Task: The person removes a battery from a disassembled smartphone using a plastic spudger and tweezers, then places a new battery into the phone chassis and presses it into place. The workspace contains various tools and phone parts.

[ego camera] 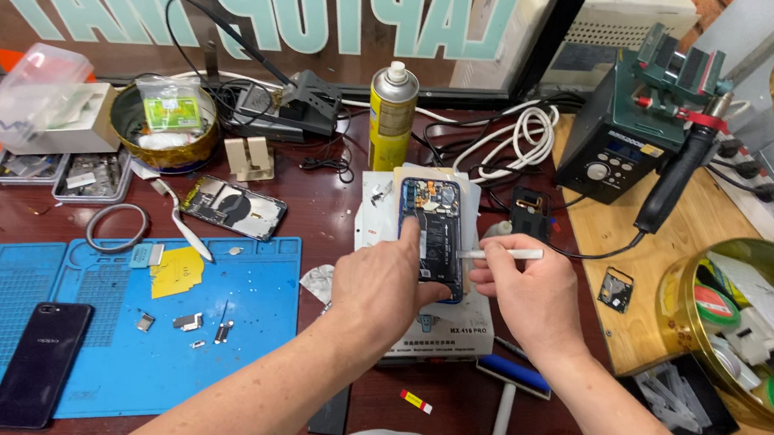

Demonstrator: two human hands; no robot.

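An opened blue-framed phone (434, 221) with its insides showing lies on a white box (437, 327) at the middle of the bench. My left hand (378, 290) grips the phone's lower left edge, thumb up along its side. My right hand (527, 294) holds a thin white tool (501, 253) whose tip points left onto the phone's right edge.
A blue work mat (100, 310) at the left carries a dark phone (42, 362), small parts and a yellow note. Another opened phone (233, 206), a yellow spray can (391, 115), a hot-air station (639, 126), white cables and a round gold tin (757, 327) of tape rolls surround the box.
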